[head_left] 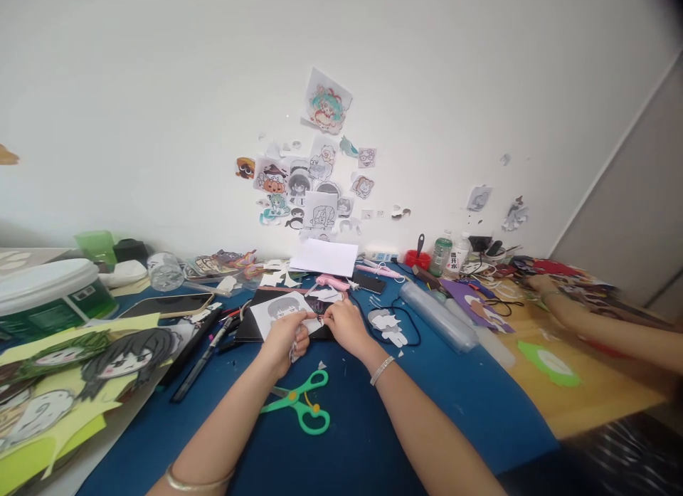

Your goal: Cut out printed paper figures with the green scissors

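Note:
Over a black board at the middle of the desk, my left hand is closed, its thumb and finger pinching a small piece of white paper. My right hand is closed too, its fingertips at the other end of that piece. Behind my left hand lies a white sheet with a drawn face. Green scissors rest with their blades apart on the blue mat, nearer to me. A cut-out paper figure is right of my right hand.
Pens and paper drawings lie at the left, by a green-and-white tub. Clear plastic rolls, bottles and a red cup stand or lie right. Another person's arm reaches in at far right.

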`<state>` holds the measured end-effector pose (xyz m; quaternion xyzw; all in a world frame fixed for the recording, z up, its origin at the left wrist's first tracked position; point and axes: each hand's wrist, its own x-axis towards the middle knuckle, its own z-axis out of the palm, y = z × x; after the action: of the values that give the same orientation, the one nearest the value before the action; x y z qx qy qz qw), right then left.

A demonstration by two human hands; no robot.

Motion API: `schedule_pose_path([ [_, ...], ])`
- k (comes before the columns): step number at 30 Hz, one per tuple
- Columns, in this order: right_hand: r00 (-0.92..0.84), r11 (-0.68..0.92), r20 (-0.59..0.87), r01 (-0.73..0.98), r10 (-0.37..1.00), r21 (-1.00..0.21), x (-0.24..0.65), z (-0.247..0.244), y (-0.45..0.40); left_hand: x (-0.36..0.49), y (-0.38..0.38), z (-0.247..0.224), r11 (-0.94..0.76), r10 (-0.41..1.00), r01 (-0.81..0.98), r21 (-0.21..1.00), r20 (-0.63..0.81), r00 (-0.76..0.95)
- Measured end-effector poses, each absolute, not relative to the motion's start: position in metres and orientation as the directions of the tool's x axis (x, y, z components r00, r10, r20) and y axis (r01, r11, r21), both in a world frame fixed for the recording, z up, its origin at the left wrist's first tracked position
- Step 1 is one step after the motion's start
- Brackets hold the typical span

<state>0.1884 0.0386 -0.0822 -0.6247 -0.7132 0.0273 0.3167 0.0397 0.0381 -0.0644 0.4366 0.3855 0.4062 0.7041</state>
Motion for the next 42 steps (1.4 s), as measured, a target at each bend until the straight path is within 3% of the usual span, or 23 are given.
schedule_pose_path([
  [6,-0.172,0.444,0.542,0.790,0.822,-0.422,0.160,-0.064,0.013,0.043,0.034,-0.066,0.265,0.928,-0.219,0.939,-0.186,0.324],
  [10,-0.223,0.490,0.565,0.785,0.794,-0.379,0.150,-0.061,0.007,0.045,0.031,-0.065,0.248,0.937,-0.211,0.945,-0.179,0.299],
  [13,-0.213,0.522,0.576,0.726,0.789,-0.447,0.163,-0.057,0.006,0.043,0.035,-0.063,0.223,0.949,-0.253,0.941,-0.151,0.277],
  [15,-0.206,0.465,0.482,0.722,0.852,-0.513,0.176,-0.055,0.005,0.040,0.038,-0.061,0.227,0.950,-0.275,0.934,-0.150,0.274],
  [17,-0.303,0.406,0.273,0.747,0.913,-0.527,0.186,-0.055,0.003,0.038,0.040,-0.060,0.245,0.944,-0.276,0.929,-0.164,0.285],
  [19,-0.402,0.385,0.078,0.777,0.912,-0.498,0.190,-0.057,0.001,0.037,0.040,-0.059,0.263,0.936,-0.262,0.929,-0.180,0.301],
  [21,-0.427,0.388,0.010,0.812,0.904,-0.436,0.190,-0.061,0.000,0.037,0.039,-0.060,0.275,0.927,-0.237,0.932,-0.192,0.321],
  [24,-0.395,0.396,0.078,0.844,0.915,-0.361,0.187,-0.063,0.001,0.040,0.036,-0.063,0.281,0.915,-0.188,0.941,-0.204,0.347],
  [29,-0.256,0.395,0.312,0.725,0.915,-0.563,0.185,-0.057,0.001,0.047,0.028,-0.068,0.290,0.894,-0.141,0.947,-0.215,0.392],
  [33,-0.213,0.452,0.442,0.697,0.871,-0.556,0.174,-0.056,-0.002,0.048,0.025,-0.068,0.290,0.883,-0.142,0.946,-0.208,0.421],
  [37,-0.169,0.458,0.468,0.640,0.867,-0.617,0.178,-0.057,0.003,0.045,0.029,-0.066,0.267,0.911,-0.164,0.950,-0.193,0.364],
  [39,-0.061,0.356,0.434,0.679,0.899,-0.642,0.189,-0.058,0.009,0.045,0.031,-0.064,0.267,0.919,-0.175,0.948,-0.196,0.341],
  [42,0.022,0.170,0.331,0.825,0.944,-0.539,0.205,-0.064,0.018,0.044,0.031,-0.062,0.280,0.919,-0.178,0.943,-0.210,0.334],
])
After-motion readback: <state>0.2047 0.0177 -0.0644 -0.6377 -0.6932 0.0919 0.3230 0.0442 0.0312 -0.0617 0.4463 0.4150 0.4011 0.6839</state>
